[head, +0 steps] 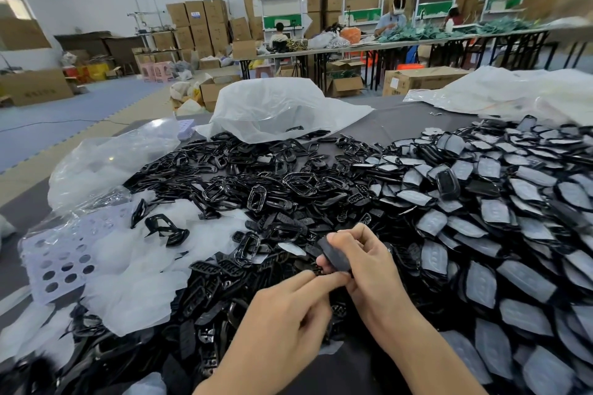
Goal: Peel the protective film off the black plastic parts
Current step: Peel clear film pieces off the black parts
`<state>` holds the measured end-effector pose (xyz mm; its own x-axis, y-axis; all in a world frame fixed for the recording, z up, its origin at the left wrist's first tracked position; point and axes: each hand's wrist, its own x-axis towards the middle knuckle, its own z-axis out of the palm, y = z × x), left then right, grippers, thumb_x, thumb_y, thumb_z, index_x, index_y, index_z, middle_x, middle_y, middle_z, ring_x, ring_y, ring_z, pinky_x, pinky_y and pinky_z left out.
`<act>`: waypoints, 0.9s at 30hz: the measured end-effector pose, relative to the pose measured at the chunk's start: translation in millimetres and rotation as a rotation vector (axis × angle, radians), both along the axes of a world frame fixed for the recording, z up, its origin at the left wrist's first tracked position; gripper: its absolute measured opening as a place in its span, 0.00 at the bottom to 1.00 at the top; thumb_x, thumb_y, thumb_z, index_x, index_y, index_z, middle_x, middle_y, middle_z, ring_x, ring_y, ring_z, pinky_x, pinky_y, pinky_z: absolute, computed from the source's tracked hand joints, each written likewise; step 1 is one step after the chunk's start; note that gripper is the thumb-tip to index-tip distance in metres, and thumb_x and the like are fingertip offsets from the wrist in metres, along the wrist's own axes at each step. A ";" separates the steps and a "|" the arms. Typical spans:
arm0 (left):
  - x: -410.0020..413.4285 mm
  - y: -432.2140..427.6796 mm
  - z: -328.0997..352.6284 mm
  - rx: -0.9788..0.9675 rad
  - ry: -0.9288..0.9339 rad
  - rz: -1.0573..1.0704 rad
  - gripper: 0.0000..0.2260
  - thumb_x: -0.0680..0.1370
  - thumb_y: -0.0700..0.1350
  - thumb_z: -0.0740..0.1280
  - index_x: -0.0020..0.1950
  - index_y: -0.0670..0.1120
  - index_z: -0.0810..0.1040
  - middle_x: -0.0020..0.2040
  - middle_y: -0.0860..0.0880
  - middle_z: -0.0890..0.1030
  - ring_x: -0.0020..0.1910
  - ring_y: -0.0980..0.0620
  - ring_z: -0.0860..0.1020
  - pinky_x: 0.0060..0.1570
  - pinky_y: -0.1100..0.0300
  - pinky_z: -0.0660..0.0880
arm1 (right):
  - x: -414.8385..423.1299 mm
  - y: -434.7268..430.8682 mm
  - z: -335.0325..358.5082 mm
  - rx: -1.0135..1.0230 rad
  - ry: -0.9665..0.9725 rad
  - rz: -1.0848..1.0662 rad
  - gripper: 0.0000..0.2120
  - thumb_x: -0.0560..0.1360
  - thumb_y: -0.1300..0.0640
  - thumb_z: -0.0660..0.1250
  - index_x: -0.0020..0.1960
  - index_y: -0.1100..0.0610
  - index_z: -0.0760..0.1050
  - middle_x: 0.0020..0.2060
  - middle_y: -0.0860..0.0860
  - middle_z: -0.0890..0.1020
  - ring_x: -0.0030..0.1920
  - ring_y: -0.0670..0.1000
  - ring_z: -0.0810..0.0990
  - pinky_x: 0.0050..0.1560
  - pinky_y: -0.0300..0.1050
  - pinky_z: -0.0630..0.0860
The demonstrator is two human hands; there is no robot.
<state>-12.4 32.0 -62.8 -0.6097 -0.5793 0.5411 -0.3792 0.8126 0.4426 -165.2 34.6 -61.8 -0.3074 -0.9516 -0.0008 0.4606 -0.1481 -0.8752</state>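
My right hand (369, 269) grips a black plastic part (335, 255) with greyish film on its face, held above the table. My left hand (288, 308) pinches at the lower edge of that part with thumb and forefinger. A big heap of film-covered black parts (500, 221) spreads to the right. Bare glossy black parts (256, 183) lie heaped in the middle and left. Loose peeled film pieces (134, 285) are piled at the left.
A lilac perforated tray (61, 253) lies at the left under the film pieces. Clear and white plastic bags (272, 106) sit at the table's far side. Beyond are cardboard boxes, long tables and people working.
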 end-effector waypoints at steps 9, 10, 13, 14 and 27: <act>4.1 -8.7 -3.7 0.237 0.300 0.213 0.13 0.81 0.51 0.60 0.63 0.66 0.72 0.40 0.56 0.78 0.33 0.52 0.76 0.33 0.61 0.74 | 4.0 3.3 3.8 0.003 0.043 0.044 0.13 0.76 0.64 0.71 0.35 0.53 0.74 0.36 0.54 0.83 0.34 0.53 0.84 0.34 0.40 0.79; 2.8 -10.1 -2.9 0.308 0.357 0.214 0.12 0.81 0.50 0.62 0.61 0.66 0.74 0.41 0.55 0.79 0.34 0.51 0.78 0.35 0.58 0.76 | 6.6 4.4 3.9 -0.011 0.063 0.076 0.13 0.76 0.64 0.71 0.36 0.52 0.76 0.37 0.54 0.84 0.35 0.53 0.84 0.34 0.40 0.79; 0.7 -13.1 -0.1 0.448 0.456 0.230 0.12 0.81 0.44 0.65 0.51 0.62 0.80 0.39 0.54 0.83 0.36 0.56 0.81 0.36 0.67 0.75 | 16.6 7.6 0.6 -0.083 0.223 0.134 0.08 0.77 0.63 0.72 0.41 0.52 0.80 0.39 0.54 0.85 0.36 0.51 0.83 0.37 0.40 0.79; 1.7 -14.5 0.6 0.468 0.478 0.250 0.12 0.80 0.42 0.66 0.48 0.61 0.81 0.38 0.53 0.83 0.35 0.58 0.80 0.35 0.69 0.74 | 18.7 8.7 -0.4 -0.095 0.284 0.132 0.07 0.77 0.63 0.72 0.44 0.52 0.81 0.40 0.53 0.85 0.36 0.51 0.83 0.37 0.40 0.79; 20.9 -10.5 5.6 0.344 0.341 0.254 0.13 0.81 0.44 0.64 0.59 0.63 0.76 0.50 0.61 0.80 0.47 0.58 0.80 0.45 0.71 0.74 | -64.6 14.0 46.3 -0.026 0.561 -0.235 0.24 0.78 0.59 0.69 0.72 0.48 0.71 0.41 0.51 0.87 0.38 0.50 0.86 0.39 0.39 0.82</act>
<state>8.4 21.5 -57.2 -0.2503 -0.8641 0.4367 -0.3330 0.5004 0.7992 -229.7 48.6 -15.5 -0.4563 -0.8554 0.2450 -0.1178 -0.2148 -0.9695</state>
